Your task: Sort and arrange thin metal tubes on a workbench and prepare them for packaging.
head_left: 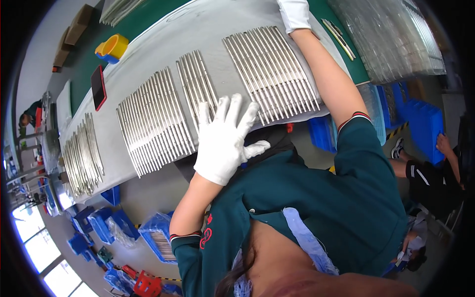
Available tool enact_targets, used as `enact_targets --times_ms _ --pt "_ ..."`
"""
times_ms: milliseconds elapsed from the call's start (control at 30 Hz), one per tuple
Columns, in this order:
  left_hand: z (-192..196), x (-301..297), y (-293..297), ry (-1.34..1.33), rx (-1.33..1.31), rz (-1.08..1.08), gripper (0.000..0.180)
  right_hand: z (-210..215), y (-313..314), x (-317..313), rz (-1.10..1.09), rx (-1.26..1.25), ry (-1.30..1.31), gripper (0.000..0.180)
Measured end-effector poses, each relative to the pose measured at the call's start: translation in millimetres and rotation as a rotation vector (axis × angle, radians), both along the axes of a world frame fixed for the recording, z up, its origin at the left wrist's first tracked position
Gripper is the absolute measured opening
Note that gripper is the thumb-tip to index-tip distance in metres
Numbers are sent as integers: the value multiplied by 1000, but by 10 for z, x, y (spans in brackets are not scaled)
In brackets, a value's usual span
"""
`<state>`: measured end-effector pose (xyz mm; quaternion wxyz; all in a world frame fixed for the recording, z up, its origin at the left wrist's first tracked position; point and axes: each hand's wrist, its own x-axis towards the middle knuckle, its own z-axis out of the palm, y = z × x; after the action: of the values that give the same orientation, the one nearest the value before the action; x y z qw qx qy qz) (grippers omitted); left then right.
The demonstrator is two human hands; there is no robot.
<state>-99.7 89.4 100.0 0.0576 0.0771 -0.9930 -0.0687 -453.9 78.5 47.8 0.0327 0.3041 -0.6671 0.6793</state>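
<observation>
My left hand (221, 141), in a white glove, is spread flat over the near ends of a narrow group of slim silvery metal rods (194, 74). Whether it presses on them I cannot tell. To its right lies a wide row of the same rods (272, 69), side by side. Beyond that row's far right corner, my gloved right hand (295, 16) reaches to the top edge of the view, its fingers cut off from sight. Left of the narrow group is another wide row of rods (154, 121). All three groups lie on a pale grey cloth (111, 133).
A looser pile of rods (83, 156) lies at the cloth's left end. Behind it are a red-edged phone (98, 88) and a yellow and blue tape dispenser (115, 48). Plastic-wrapped stock (388, 39) sits at the far right. Blue bins (157, 235) stand on the floor; a person sits at right.
</observation>
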Motion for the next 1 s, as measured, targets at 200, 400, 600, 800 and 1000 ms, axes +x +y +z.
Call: enact_targets --times_ms 200,400,600,800,1000 --pt "-276 -404 133 109 121 -201 90 27 -26 28 111 -159 -153 69" --pt "-256 -344 110 93 124 -175 89 6 -20 -9 69 -117 -67 69" --pt "-155 -30 5 43 68 -86 86 51 23 22 -36 64 -24 69" --pt "-178 114 -31 37 66 -34 86 -13 0 -42 -35 38 20 69" --pt "-216 -44 19 49 80 -76 89 43 -7 28 82 -83 -94 69"
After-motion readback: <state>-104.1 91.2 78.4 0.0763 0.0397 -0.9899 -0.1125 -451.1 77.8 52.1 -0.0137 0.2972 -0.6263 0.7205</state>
